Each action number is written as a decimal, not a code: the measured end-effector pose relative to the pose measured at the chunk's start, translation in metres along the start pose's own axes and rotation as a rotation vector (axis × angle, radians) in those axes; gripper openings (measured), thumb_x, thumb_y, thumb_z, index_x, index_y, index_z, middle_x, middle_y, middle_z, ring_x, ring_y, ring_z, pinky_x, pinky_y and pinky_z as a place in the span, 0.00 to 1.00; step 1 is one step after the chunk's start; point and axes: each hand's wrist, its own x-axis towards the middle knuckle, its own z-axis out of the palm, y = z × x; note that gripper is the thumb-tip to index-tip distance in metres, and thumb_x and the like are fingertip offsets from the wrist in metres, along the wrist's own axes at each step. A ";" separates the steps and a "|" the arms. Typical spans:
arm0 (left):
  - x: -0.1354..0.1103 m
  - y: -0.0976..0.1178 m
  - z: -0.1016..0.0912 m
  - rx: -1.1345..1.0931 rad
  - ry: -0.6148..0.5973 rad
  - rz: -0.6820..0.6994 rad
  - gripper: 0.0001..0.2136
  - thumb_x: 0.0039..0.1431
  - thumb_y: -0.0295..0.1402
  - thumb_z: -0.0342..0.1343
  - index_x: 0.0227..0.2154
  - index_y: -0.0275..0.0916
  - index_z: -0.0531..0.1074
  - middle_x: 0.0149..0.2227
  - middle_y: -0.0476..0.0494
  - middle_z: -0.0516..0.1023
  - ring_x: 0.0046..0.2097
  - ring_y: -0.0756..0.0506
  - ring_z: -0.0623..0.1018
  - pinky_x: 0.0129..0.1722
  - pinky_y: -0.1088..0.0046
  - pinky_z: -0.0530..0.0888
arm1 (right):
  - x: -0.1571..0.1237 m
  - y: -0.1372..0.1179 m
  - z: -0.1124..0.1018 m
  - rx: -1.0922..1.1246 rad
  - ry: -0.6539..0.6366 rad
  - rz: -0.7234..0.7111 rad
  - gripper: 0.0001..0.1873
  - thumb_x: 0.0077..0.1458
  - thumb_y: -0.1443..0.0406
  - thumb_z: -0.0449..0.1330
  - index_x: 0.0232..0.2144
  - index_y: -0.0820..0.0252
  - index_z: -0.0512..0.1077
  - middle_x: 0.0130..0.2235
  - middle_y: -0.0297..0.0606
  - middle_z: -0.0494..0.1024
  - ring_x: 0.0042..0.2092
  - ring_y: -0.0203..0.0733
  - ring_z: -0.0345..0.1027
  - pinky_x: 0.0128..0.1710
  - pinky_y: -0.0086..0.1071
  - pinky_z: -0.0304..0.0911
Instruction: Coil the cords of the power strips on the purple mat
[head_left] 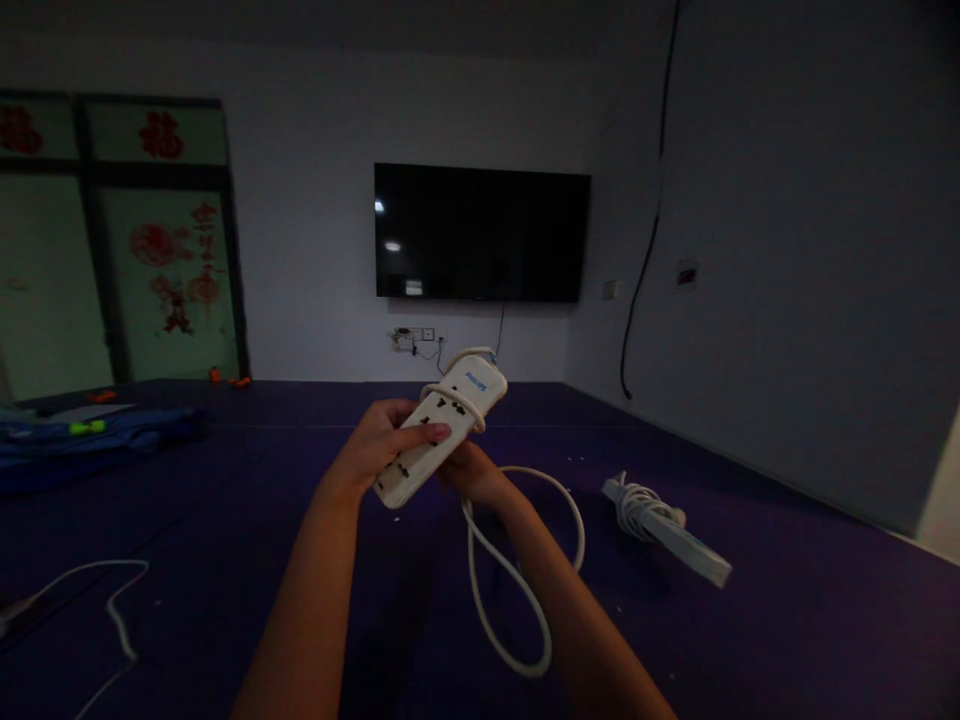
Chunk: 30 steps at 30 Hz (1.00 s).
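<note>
My left hand [386, 440] grips a white power strip [442, 425] held up in front of me, thumb lying across its sockets. The strip's white cord [525, 580] is looped once around its far end and hangs down in a long loop. Just under the strip, my right hand [472, 472] is closed on the cord. A second white power strip [667, 530], with its cord wound around it, lies on the purple floor [787, 620] to the right.
A dark television [481, 232] hangs on the far wall above a socket [416, 336]. Another white cord [97, 590] trails over the floor at lower left. Blue material [90, 440] lies at the left. A glass door [127, 270] with red decorations stands beyond.
</note>
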 end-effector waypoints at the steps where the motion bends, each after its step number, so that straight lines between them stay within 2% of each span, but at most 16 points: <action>1: 0.000 0.000 -0.001 -0.014 0.067 0.018 0.14 0.35 0.38 0.65 0.26 0.34 0.74 0.24 0.47 0.76 0.23 0.51 0.72 0.23 0.75 0.67 | -0.002 0.000 -0.001 -0.027 -0.028 0.041 0.12 0.49 0.69 0.56 0.37 0.62 0.73 0.20 0.31 0.72 0.24 0.35 0.66 0.28 0.28 0.62; 5: 0.001 0.001 -0.012 0.051 0.331 0.087 0.16 0.37 0.41 0.64 0.27 0.34 0.74 0.24 0.47 0.76 0.22 0.50 0.72 0.21 0.75 0.67 | -0.009 -0.002 -0.010 -0.106 -0.167 0.146 0.08 0.47 0.70 0.57 0.31 0.63 0.75 0.18 0.29 0.71 0.22 0.32 0.63 0.25 0.25 0.57; 7: 0.000 -0.001 -0.021 0.156 0.431 0.108 0.18 0.36 0.42 0.64 0.29 0.34 0.74 0.26 0.46 0.76 0.23 0.49 0.73 0.22 0.74 0.67 | -0.011 -0.002 -0.015 -0.102 -0.229 0.156 0.06 0.47 0.69 0.57 0.25 0.63 0.75 0.18 0.29 0.71 0.22 0.31 0.62 0.25 0.24 0.56; 10: -0.001 -0.004 -0.034 0.324 0.589 0.123 0.19 0.37 0.45 0.62 0.29 0.34 0.74 0.26 0.43 0.77 0.25 0.47 0.74 0.22 0.72 0.68 | -0.016 -0.002 -0.020 -0.066 -0.295 0.226 0.08 0.47 0.64 0.60 0.21 0.64 0.74 0.17 0.28 0.69 0.21 0.30 0.59 0.23 0.24 0.53; 13: -0.002 -0.004 -0.043 0.444 0.731 0.129 0.20 0.39 0.48 0.59 0.28 0.34 0.73 0.25 0.43 0.76 0.26 0.45 0.74 0.22 0.72 0.67 | -0.022 -0.011 -0.026 -0.002 -0.318 0.311 0.12 0.47 0.59 0.61 0.21 0.63 0.75 0.16 0.28 0.66 0.19 0.29 0.55 0.21 0.25 0.50; 16: -0.003 -0.001 -0.046 0.612 0.850 0.104 0.25 0.35 0.49 0.61 0.33 0.34 0.72 0.25 0.43 0.74 0.28 0.43 0.75 0.24 0.71 0.67 | -0.030 -0.023 -0.035 0.081 -0.229 0.285 0.16 0.48 0.54 0.60 0.21 0.62 0.75 0.16 0.28 0.64 0.20 0.29 0.54 0.22 0.25 0.50; 18: -0.003 0.000 -0.045 0.666 0.868 0.100 0.31 0.34 0.49 0.62 0.41 0.33 0.70 0.24 0.45 0.73 0.28 0.43 0.74 0.24 0.71 0.66 | -0.035 -0.028 -0.042 0.134 -0.181 0.241 0.19 0.47 0.52 0.60 0.20 0.62 0.74 0.16 0.28 0.63 0.21 0.29 0.53 0.23 0.26 0.50; 20: -0.002 -0.001 -0.043 0.628 0.803 0.131 0.33 0.37 0.49 0.61 0.46 0.34 0.68 0.23 0.47 0.73 0.26 0.44 0.74 0.24 0.71 0.67 | -0.037 -0.028 -0.050 0.172 -0.195 0.183 0.23 0.48 0.48 0.58 0.20 0.63 0.75 0.15 0.28 0.61 0.21 0.30 0.52 0.23 0.26 0.51; 22: 0.001 -0.005 -0.042 0.574 0.720 0.180 0.31 0.40 0.49 0.60 0.47 0.37 0.69 0.24 0.47 0.74 0.26 0.44 0.75 0.24 0.72 0.67 | -0.038 -0.024 -0.056 0.203 -0.224 0.138 0.29 0.50 0.44 0.53 0.20 0.63 0.75 0.14 0.28 0.58 0.20 0.30 0.50 0.23 0.27 0.50; 24: 0.003 -0.010 -0.041 0.558 0.685 0.209 0.27 0.42 0.49 0.59 0.45 0.39 0.72 0.27 0.45 0.76 0.28 0.44 0.76 0.26 0.71 0.68 | -0.037 -0.016 -0.060 0.256 -0.211 0.153 0.34 0.51 0.41 0.47 0.20 0.64 0.75 0.13 0.28 0.56 0.18 0.30 0.48 0.22 0.28 0.48; 26: 0.004 -0.012 -0.041 0.577 0.721 0.219 0.26 0.42 0.48 0.59 0.44 0.40 0.73 0.29 0.44 0.78 0.30 0.44 0.77 0.27 0.71 0.69 | -0.034 -0.007 -0.065 0.313 -0.162 0.205 0.38 0.51 0.39 0.43 0.20 0.65 0.74 0.13 0.27 0.54 0.18 0.30 0.45 0.21 0.27 0.46; 30: 0.002 -0.010 -0.044 0.596 0.895 0.228 0.25 0.43 0.46 0.59 0.45 0.40 0.73 0.28 0.43 0.78 0.31 0.42 0.77 0.27 0.71 0.69 | -0.033 0.014 -0.075 0.367 0.052 0.322 0.42 0.50 0.36 0.36 0.19 0.65 0.71 0.12 0.25 0.50 0.16 0.29 0.42 0.19 0.26 0.43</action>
